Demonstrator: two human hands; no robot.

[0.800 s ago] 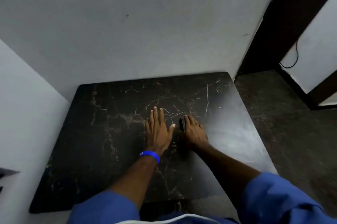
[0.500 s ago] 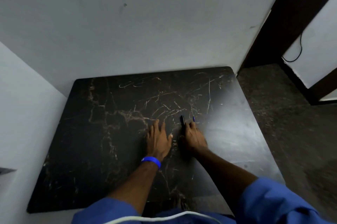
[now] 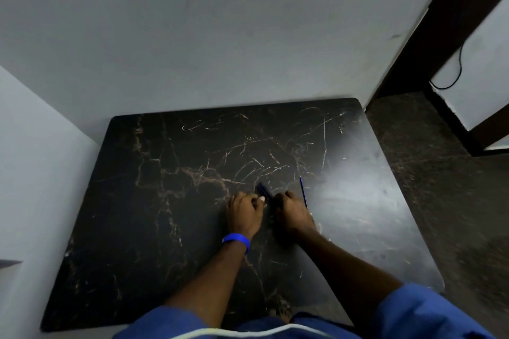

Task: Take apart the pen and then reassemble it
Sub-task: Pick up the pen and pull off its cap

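A dark blue pen barrel (image 3: 264,190) sticks out up and to the left from between my two hands, just above the black marble-patterned table (image 3: 165,201). My left hand (image 3: 244,213), with a blue wristband, is curled, its fingertips pinched at the barrel's near end. My right hand (image 3: 292,213) is also curled and grips the same barrel from the right. A thin blue rod, seemingly the pen's refill (image 3: 303,192), lies on the table just to the right of my right hand. The barrel's near end is hidden by my fingers.
The table stands in a corner, with a grey wall (image 3: 220,49) behind it and another on the left. To the right lies dark floor (image 3: 440,187), with a dark door frame (image 3: 440,21) and a hanging black cable (image 3: 457,68).
Both hands lay flat on the table earlier. Now their fingers have curled and closed on the pen barrel, lifting it, and the thin blue rod lies uncovered beside my right hand.
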